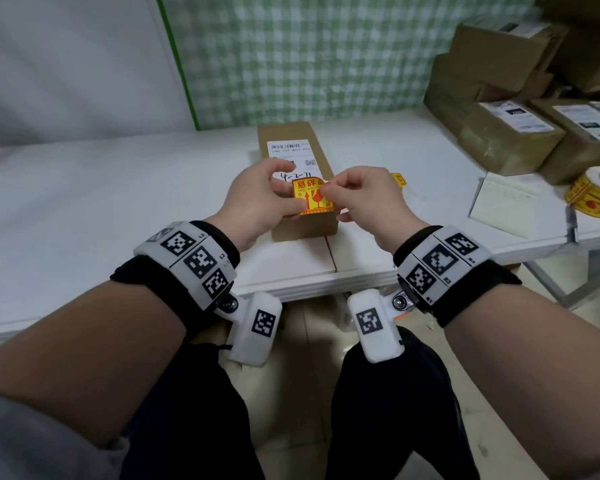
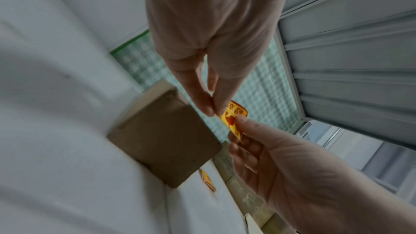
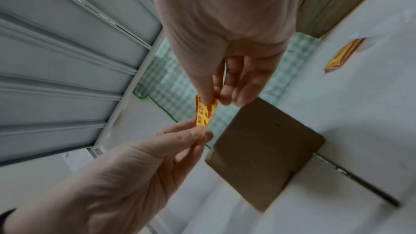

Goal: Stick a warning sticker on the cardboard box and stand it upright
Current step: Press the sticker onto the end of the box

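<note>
A long cardboard box (image 1: pixel 291 136) lies flat on the white table (image 1: pixel 84 188), with a white shipping label on its top face. Just above its near end I hold a yellow and red warning sticker (image 1: pixel 310 199) between both hands. My left hand (image 1: pixel 283 202) pinches the sticker's left side and my right hand (image 1: pixel 328 192) pinches its right edge. In the left wrist view my left hand (image 2: pixel 213 112) nips the sticker (image 2: pixel 235 113) beside the box end (image 2: pixel 164 140). In the right wrist view my right hand (image 3: pixel 211 102) pinches the sticker (image 3: pixel 203 115) above the box (image 3: pixel 263 149).
Another loose sticker (image 1: pixel 398 179) lies on the table right of the box. A roll of warning stickers (image 1: pixel 596 195) and a white pad (image 1: pixel 506 206) sit at the right. Several cardboard parcels (image 1: pixel 510 133) are stacked at the back right. The table's front edge (image 1: pixel 309 289) runs under my wrists.
</note>
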A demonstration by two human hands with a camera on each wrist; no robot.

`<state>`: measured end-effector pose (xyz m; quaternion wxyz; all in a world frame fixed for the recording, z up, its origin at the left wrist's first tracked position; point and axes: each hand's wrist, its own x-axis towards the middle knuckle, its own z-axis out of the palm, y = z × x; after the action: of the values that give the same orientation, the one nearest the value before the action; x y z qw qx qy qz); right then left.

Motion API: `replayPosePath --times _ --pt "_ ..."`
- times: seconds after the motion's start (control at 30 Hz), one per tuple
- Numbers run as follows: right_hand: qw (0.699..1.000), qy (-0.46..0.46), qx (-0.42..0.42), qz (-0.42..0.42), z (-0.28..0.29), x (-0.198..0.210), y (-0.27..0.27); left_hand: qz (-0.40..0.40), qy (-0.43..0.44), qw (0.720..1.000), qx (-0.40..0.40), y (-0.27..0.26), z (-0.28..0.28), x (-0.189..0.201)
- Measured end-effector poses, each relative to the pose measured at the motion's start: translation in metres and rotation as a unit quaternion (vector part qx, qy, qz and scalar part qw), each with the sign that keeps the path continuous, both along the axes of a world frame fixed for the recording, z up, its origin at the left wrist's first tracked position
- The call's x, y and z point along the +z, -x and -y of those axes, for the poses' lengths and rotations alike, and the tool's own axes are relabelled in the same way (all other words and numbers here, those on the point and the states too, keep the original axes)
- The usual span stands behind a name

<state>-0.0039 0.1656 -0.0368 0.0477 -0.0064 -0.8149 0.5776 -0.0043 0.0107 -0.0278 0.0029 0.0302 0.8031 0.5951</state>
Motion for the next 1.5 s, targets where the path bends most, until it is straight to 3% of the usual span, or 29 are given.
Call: replayPosePath --times 0.2,0.3,0.5,0.7,1.4,1.5 --pt "0.994 -0.09 -0.063 -0.017 0.012 -0.025 -0.013 -0.054 0.15 0.984 0.074 -0.013 0.006 -0.02" --pt "0.986 -0.133 -0.096 -0.011 0.018 -0.038 -0.017 -0.077 0.177 0.976 0.097 -0.021 0.001 -0.031" --pt "0.99 -0.117 -0.072 -0.017 0.021 -0.05 -0.014 -0.001 0.131 0.984 0.125 -0.016 0.004 -0.05" --pt "0.987 -0.124 -0.097 -0.034 0.022 -0.051 -0.013 -0.007 0.051 0.988 0.142 -0.012 -0.006 -0.057" --pt "0.975 -0.142 -0.168 -0.013 0.021 -0.064 0.003 -0.021 0.075 0.982 0.174 0.005 -0.005 -0.066" --pt "0.976 -0.144 -0.162 -0.019 0.015 -0.061 0.005 -0.014 0.116 0.979 0.166 0.01 0.003 -0.066"
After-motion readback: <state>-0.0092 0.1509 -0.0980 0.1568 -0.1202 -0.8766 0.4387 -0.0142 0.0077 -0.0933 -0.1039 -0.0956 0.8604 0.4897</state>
